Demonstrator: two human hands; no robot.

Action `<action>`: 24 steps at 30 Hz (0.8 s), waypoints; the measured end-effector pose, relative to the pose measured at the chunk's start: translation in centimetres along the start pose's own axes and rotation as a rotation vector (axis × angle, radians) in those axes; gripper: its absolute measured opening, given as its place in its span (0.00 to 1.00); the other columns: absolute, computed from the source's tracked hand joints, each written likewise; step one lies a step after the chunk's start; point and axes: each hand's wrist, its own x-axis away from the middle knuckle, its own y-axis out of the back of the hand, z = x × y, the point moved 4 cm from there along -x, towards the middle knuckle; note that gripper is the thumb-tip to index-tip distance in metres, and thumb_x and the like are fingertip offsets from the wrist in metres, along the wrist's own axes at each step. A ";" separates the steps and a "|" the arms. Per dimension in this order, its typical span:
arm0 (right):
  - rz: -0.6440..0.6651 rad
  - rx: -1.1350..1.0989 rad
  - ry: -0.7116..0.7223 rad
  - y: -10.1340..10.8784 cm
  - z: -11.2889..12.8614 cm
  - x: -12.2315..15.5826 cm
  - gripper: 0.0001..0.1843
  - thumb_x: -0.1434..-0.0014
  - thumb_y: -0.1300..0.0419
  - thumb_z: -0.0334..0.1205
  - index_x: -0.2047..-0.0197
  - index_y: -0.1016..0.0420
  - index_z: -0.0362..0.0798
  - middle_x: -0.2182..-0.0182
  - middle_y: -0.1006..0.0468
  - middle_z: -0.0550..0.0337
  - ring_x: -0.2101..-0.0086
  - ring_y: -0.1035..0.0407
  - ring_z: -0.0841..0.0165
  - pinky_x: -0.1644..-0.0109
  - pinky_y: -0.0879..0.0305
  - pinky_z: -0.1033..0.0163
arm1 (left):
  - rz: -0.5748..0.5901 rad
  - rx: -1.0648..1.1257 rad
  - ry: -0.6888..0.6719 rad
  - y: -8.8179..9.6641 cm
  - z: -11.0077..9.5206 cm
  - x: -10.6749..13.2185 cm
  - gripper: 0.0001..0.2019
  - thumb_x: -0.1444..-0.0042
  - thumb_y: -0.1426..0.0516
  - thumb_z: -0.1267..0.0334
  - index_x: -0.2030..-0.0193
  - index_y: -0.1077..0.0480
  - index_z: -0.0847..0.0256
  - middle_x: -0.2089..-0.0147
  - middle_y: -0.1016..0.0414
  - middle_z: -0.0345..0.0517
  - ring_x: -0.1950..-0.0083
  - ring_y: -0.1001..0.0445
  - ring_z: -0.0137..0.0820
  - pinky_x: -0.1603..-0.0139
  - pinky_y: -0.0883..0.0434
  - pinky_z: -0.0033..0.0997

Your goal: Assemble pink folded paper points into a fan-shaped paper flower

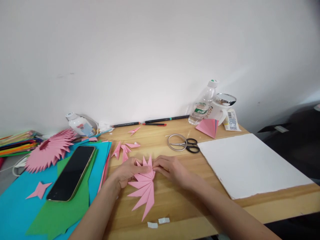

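A pink folded-paper fan of several pointed pieces joined at one centre is held just above the wooden table. My left hand grips its upper left side, thumb lying across the points. At the upper right edge of the fan, my right hand pinches close to the centre; its fingertips hide exactly what they press. Behind my left hand lie several loose pink folded points. Two small white tape pieces are on the table in front of the fan.
Scissors and a roll of tape lie beyond my right hand. A white board covers the right side. To the left are a phone, coloured paper and a pink paper ring. A water bottle stands by the wall.
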 end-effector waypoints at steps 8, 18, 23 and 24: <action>0.007 -0.111 0.021 0.8 0.4 -0.3 0.06 0.40 0.46 0.35 0.65 0.27 0.46 0.67 0.22 0.55 0.67 0.28 0.70 0.62 0.33 0.66 | -0.029 0.007 0.003 0.3 0.0 0.1 0.16 0.70 0.32 0.58 0.77 0.30 0.66 0.82 0.32 0.37 0.82 0.40 0.21 0.81 0.46 0.20; 0.014 -0.042 -0.003 0.6 0.3 -0.1 0.07 0.39 0.48 0.33 0.66 0.29 0.45 0.69 0.24 0.56 0.69 0.30 0.71 0.65 0.35 0.67 | 0.000 -0.009 -0.005 0.1 -0.2 0.1 0.16 0.70 0.32 0.58 0.81 0.32 0.65 0.86 0.38 0.33 0.85 0.45 0.18 0.83 0.52 0.20; 0.047 -0.079 0.009 0.8 0.4 0.0 0.06 0.40 0.48 0.31 0.64 0.30 0.46 0.65 0.25 0.56 0.65 0.30 0.70 0.61 0.35 0.65 | -0.041 -0.005 0.003 0.4 -0.2 0.1 0.16 0.70 0.32 0.58 0.79 0.31 0.66 0.85 0.35 0.35 0.83 0.42 0.20 0.82 0.48 0.20; 0.057 -0.078 0.003 0.7 0.3 0.0 0.06 0.40 0.48 0.31 0.64 0.31 0.46 0.65 0.25 0.56 0.65 0.31 0.70 0.60 0.35 0.65 | -0.043 -0.008 0.003 0.4 -0.2 0.1 0.16 0.70 0.32 0.58 0.78 0.30 0.66 0.84 0.34 0.36 0.83 0.41 0.20 0.81 0.48 0.20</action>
